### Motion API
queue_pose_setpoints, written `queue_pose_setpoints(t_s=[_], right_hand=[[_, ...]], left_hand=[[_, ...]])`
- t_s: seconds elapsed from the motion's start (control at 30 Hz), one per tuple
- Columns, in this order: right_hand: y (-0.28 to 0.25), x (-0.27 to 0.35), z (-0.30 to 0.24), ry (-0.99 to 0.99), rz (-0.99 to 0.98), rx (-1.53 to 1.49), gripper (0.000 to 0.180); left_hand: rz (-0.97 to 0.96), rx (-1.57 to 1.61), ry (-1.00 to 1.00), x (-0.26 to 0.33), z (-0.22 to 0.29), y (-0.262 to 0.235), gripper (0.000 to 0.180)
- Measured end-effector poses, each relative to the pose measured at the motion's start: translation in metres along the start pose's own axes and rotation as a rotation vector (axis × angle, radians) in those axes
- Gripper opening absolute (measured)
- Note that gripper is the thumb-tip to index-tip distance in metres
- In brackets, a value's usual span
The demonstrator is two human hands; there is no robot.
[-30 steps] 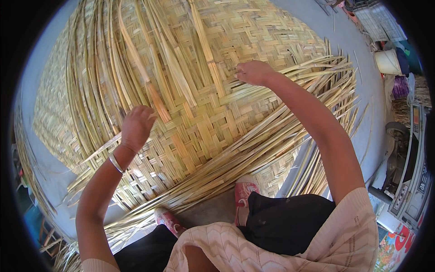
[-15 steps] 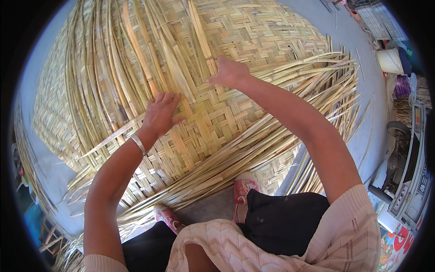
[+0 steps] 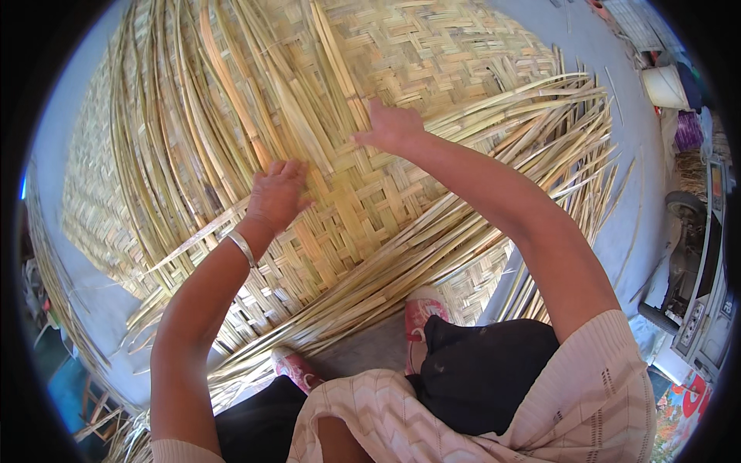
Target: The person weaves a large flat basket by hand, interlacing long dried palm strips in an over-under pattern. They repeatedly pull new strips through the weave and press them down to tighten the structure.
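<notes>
A large mat of pale split reed strips (image 3: 455,46) lies spread before me, woven in a tight slanting pattern. Over its left part run long loose strips (image 3: 220,85), folded back away from me. My left hand (image 3: 279,194), with a metal bangle at the wrist, rests palm down at the near ends of these strips, its thumb apart from the fingers. To the right, my right hand (image 3: 394,128) touches the weave beside the end of a strip pair (image 3: 340,62). Its thumb and forefinger are spread; the other fingers are partly hidden.
Unwoven strip ends (image 3: 532,139) fan out along the mat's near and right edges, close to my shoes (image 3: 424,312). Off right are a small vehicle (image 3: 698,278) and a pale bucket (image 3: 664,86). More loose strips (image 3: 65,285) lie on the floor at left.
The view has shifted slightly. My left hand has moved a little on the weave, its thumb drawn nearer the fingers. My right hand stays at the same spot.
</notes>
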State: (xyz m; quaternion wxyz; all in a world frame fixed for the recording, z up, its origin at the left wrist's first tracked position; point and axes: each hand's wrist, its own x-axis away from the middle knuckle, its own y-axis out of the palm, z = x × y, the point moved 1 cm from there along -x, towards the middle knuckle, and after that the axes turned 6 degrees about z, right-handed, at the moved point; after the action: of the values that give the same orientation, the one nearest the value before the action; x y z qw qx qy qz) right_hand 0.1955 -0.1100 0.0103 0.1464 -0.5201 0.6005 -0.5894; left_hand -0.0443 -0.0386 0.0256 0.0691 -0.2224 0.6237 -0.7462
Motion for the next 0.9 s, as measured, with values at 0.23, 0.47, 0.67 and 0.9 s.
queue_pose_setpoints(t_s=[0.23, 0.47, 0.67, 0.9], right_hand=[[-0.007, -0.044, 0.034, -0.112, -0.13, -0.36, 0.053], [-0.008, -0.076, 0.019, -0.15, 0.045, -0.24, 0.031], [-0.005, -0.085, 0.012, 0.055, -0.232, -0.519, 0.028], [0.0, -0.063, 0.017, 0.13, -0.29, -1.004, 0.028]], left_hand=[[0.074, 0.262, -0.145, -0.042, 0.035, -0.007, 0.038], [-0.049, 0.596, -0.611, -0.088, 0.066, 0.017, 0.058], [-0.16, 0.584, -0.799, -0.097, 0.08, 0.009, 0.059], [-0.131, 0.552, -0.888, -0.097, 0.091, 0.004, 0.061]])
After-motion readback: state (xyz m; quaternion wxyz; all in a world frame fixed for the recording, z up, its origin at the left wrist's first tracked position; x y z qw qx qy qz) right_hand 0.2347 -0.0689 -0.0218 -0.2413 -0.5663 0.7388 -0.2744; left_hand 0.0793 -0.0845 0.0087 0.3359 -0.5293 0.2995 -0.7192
